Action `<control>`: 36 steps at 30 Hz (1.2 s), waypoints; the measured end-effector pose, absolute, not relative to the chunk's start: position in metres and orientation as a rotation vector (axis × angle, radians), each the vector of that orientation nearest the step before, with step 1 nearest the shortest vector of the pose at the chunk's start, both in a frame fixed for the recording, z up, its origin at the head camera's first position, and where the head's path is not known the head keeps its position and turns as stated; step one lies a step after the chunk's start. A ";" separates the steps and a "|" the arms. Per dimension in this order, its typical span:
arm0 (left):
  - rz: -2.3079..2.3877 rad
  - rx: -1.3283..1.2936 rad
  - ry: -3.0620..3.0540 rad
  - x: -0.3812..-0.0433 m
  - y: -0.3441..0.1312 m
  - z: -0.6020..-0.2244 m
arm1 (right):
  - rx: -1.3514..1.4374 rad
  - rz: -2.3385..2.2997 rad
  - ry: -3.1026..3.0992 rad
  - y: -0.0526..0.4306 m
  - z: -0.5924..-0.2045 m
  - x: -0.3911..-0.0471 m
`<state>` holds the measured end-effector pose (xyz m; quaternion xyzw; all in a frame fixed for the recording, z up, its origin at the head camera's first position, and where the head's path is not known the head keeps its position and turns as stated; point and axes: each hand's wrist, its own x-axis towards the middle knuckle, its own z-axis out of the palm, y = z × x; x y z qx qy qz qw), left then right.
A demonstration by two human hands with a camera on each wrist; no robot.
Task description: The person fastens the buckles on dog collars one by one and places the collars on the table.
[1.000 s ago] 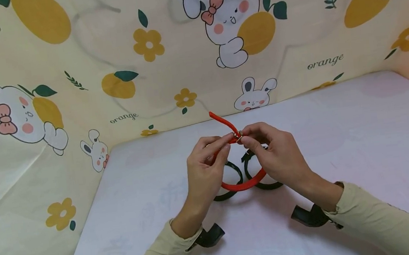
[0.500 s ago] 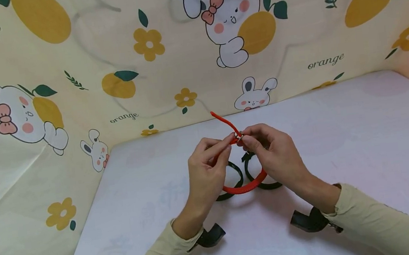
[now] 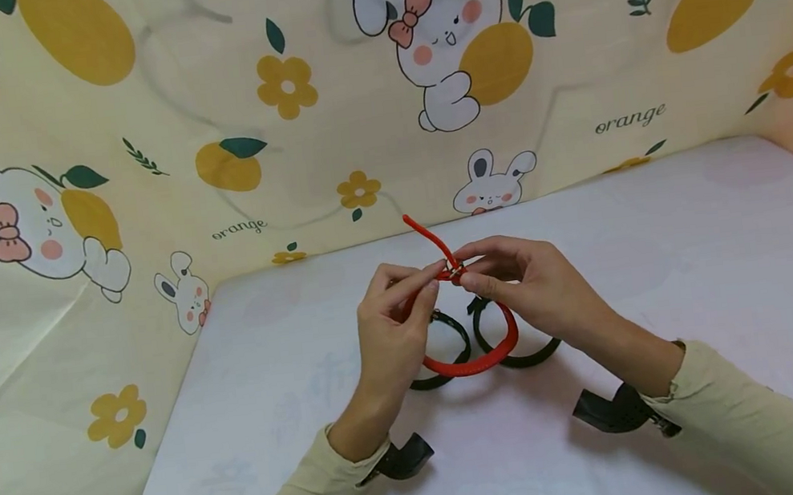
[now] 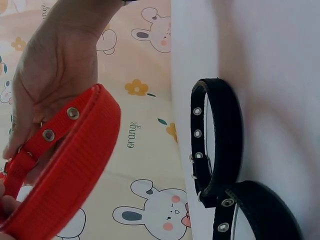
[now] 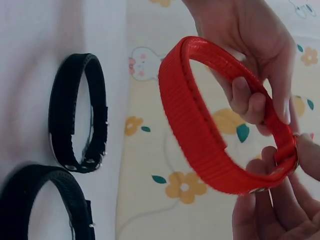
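Observation:
A red collar (image 3: pixel 477 364) with a metal buckle (image 3: pixel 454 272) is held up in a loop above the table. My left hand (image 3: pixel 394 328) pinches the strap just left of the buckle. From the other side my right hand (image 3: pixel 538 285) pinches at the buckle, its fingertips partly hiding it. The strap's free end (image 3: pixel 427 236) sticks up and away past the buckle. Metal eyelets (image 4: pixel 48 135) line the red strap in the left wrist view. Behind and below it, two looped black collars, one at left (image 3: pixel 432 383) and one at right (image 3: pixel 525 361), lie on the table.
The white table (image 3: pixel 302 451) meets a cream cloth backdrop (image 3: pixel 356 139) printed with rabbits and oranges. Dark camera mounts, left (image 3: pixel 404 458) and right (image 3: pixel 613 410), hang below the wrists.
My right hand has shifted slightly left at the buckle and its fingers reach further over it, while its wrist has swung right. The left hand and the strap's end moved slightly left.

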<state>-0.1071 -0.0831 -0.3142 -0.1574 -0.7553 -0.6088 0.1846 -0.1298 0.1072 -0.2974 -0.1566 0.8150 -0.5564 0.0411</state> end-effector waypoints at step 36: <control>-1.901 -0.246 -2.003 -0.108 -0.084 -0.314 | -0.450 -1.719 2.409 0.108 -0.301 -0.135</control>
